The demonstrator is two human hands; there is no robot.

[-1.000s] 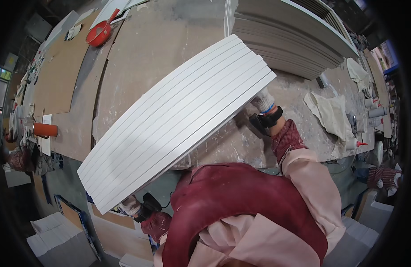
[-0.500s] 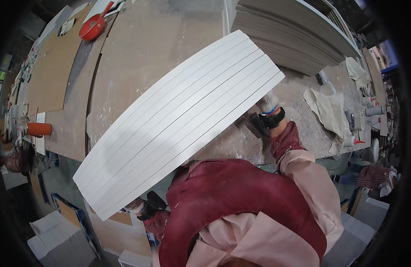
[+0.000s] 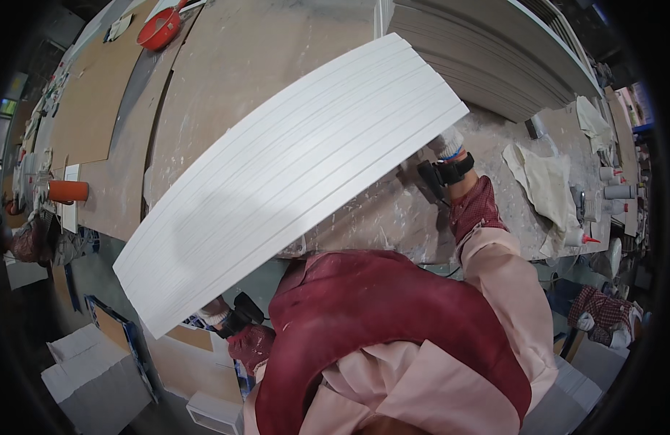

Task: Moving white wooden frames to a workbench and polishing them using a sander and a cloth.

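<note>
As both gloved hands, left hand (image 3: 217,316) and right hand (image 3: 448,147), have fingers gripping opposite ends, the wide white ribbed panel (image 3: 291,174) mid-frame looks stiff, light, awkward.

One bundle of white strips (image 3: 291,181) is seen, and about eight strips are counted in it by the dark lines between them. Two gloved hands are counted at its ends: the left hand (image 3: 217,316) at the lower end and the right hand (image 3: 446,145) at the upper end. One stack of grey boards (image 3: 487,51) is seen at the top, its boards too many and too thin to be counted. One orange bowl (image 3: 161,30), one orange cylinder (image 3: 66,191) and two pale cloths (image 3: 549,185) are seen on the one dusty workbench (image 3: 226,65).
</note>
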